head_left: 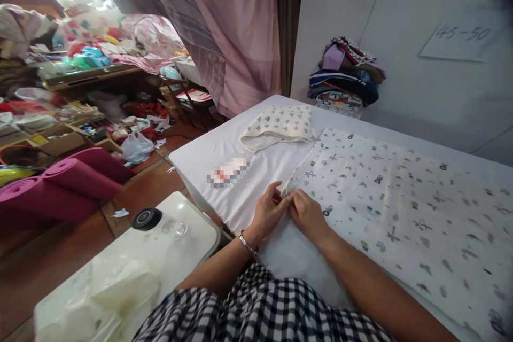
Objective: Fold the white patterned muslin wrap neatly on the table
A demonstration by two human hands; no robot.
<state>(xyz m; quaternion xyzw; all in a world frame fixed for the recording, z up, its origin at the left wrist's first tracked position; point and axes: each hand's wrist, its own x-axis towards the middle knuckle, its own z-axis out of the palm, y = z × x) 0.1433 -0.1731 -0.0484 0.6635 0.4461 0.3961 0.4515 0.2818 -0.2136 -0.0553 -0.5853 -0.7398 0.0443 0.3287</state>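
A white cloth point(385, 197) printed with small grey and green motifs lies spread over the right part of the white-covered table point(224, 144). At its near left corner my left hand point(269, 207) and my right hand point(305, 211) meet. Both have their fingers closed in a pinch on the cloth's edge, with the fingertips close together. Beyond my hands rests a folded white cloth point(280, 125) with a small leaf-like print. A small item point(228, 171), blurred out by pixels, sits left of my hands on the table.
A white side table point(180, 246) at lower left bears a round black object point(146, 219) and crumpled plastic point(120, 288). Rolled pink mats point(80, 179) and clutter fill the floor at left. Folded clothes point(347, 77) are stacked by the wall, behind the table.
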